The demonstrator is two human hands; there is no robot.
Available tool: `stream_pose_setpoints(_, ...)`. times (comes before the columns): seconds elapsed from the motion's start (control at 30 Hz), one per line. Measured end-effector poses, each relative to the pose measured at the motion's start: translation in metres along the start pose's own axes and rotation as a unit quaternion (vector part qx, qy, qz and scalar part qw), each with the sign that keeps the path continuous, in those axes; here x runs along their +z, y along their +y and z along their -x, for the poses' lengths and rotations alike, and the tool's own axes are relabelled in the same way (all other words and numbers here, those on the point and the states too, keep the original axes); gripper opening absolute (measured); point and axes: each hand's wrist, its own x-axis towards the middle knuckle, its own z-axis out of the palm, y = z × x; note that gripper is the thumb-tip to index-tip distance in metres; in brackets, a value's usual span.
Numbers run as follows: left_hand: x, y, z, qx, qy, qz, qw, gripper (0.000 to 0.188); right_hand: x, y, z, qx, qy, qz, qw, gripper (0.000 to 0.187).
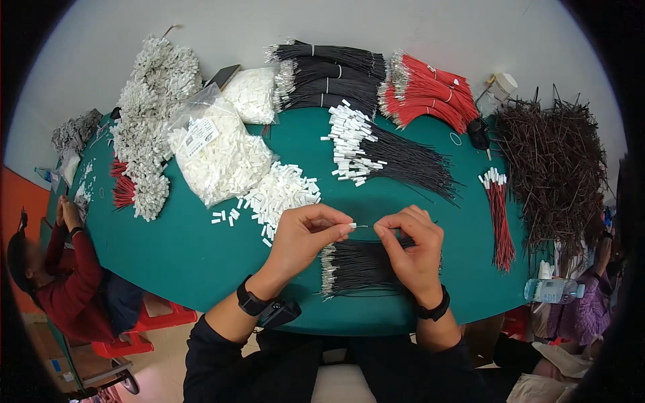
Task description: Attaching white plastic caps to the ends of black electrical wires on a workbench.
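Observation:
Between the thumb and forefinger of my left hand is a small white plastic connector housing. My right hand pinches a thin wire, mostly hidden by the fingers. Its silvery terminal end points at the housing; I cannot tell whether it is inside. Below both hands lies a row of black wires with bare metal terminals at their left ends. Loose white housings are heaped just beyond my left hand.
Black wires with white housings lie ahead on the green table. Farther back are bags of housings, black bundles and red bundles. Dark wires pile up right. One person sits left, another right.

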Motion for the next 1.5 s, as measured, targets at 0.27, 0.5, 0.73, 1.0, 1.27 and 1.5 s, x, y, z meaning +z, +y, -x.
stream_pose_setpoints(0.27, -0.0009, -0.0011, -0.0007, 0.003, -0.002, 0.012, 1.000, 0.012, 0.0000, -0.0008, 0.0006, -0.006, -0.005, -0.004, 1.000, 0.009)
stream_pose_setpoints(0.5, -0.0008, -0.0007, 0.0001, -0.001, -0.010, 0.014, 1.000, 0.012, 0.0017, -0.0008, 0.0006, -0.003, -0.012, -0.003, 1.000, 0.009)
stream_pose_setpoints(0.73, -0.0007, -0.0025, 0.0007, -0.005, -0.011, -0.015, 1.000, 0.011, 0.0052, -0.0018, 0.0025, -0.034, -0.015, 0.000, 0.999, 0.010)
stream_pose_setpoints(1.0, 0.0013, -0.0035, 0.0002, -0.018, -0.014, 0.037, 0.999, 0.012, 0.0059, 0.0021, 0.0009, -0.025, -0.018, -0.010, 0.999, 0.009)
stream_pose_setpoints(1.27, 0.0014, -0.0061, 0.0001, -0.001, -0.017, 0.022, 1.000, 0.011, 0.0060, 0.0024, 0.0017, -0.008, -0.021, -0.018, 1.000, 0.008)
stream_pose_setpoints(1.5, 0.0031, -0.0074, 0.0017, -0.011, -0.020, 0.012, 1.000, 0.011, 0.0082, 0.0016, 0.0026, -0.017, -0.025, -0.013, 0.999, 0.009)
